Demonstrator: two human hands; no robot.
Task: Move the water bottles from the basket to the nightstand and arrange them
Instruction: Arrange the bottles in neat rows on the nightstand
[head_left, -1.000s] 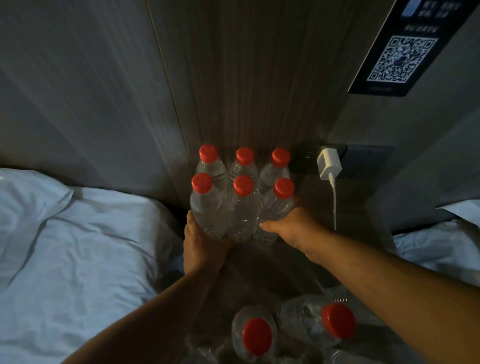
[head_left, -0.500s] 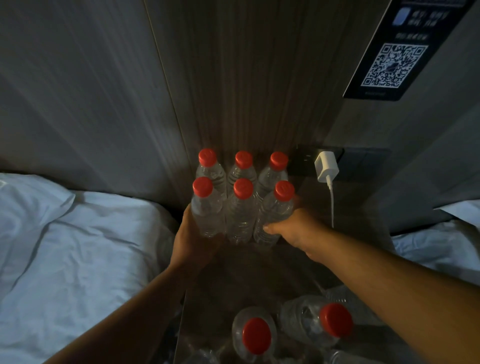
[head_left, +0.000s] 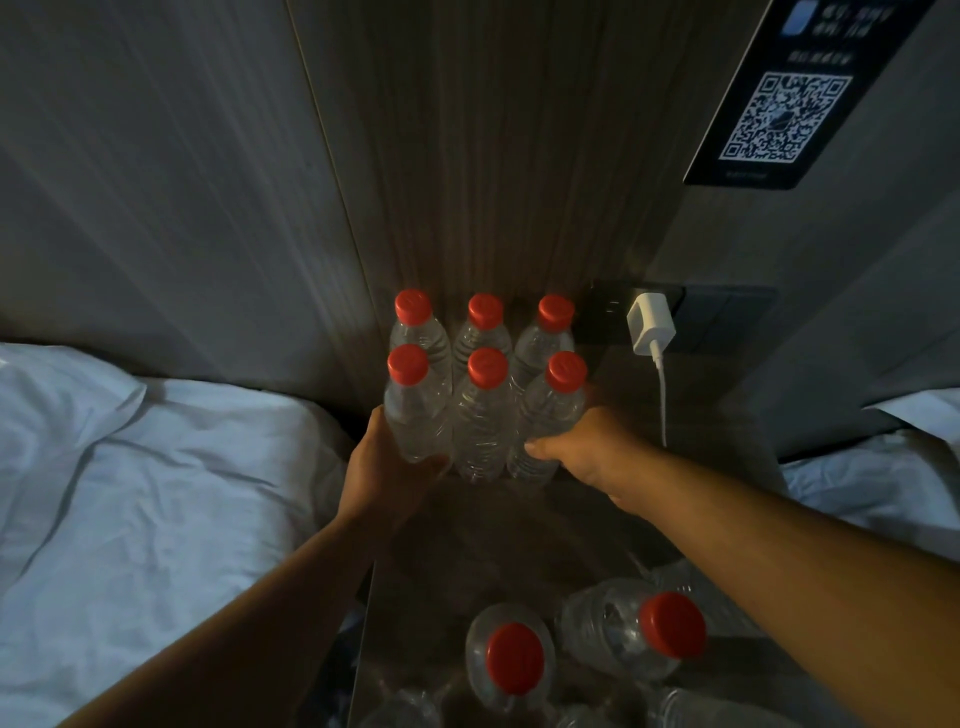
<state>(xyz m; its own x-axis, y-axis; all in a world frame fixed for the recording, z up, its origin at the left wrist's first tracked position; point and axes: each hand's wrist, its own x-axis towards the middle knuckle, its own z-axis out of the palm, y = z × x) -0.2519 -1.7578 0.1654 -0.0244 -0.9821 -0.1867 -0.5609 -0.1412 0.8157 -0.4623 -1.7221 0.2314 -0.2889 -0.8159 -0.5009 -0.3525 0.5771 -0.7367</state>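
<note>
Head camera looks down on a dim bedside corner, and I see six water bottles with red caps standing upright at the centre of the frame, packed in two rows of three on the nightstand tabletop, close against the wall. That surface is dark and glossy and catches a faint reflection of the bottles. The left hand comes in from the lower left, its fingers curled round the lower body of the front-left bottle. The right hand reaches in from the lower right and grips the front-right bottle, thumb across its near side, the other fingers hidden behind it. At the bottom centre two more bottles lie with their caps towards me; it is too dark to tell what holds them. Behind the rows rises a ribbed wood-grain wall panel, with a plain grey panel filling the upper left. Just right of the back row a white charger sits in a dark socket plate, its cable hanging down towards the tabletop. A dark sign with a QR code is fixed at the upper right. Rumpled white bedding fills the left of the frame, and another bed edge shows at the right.
</note>
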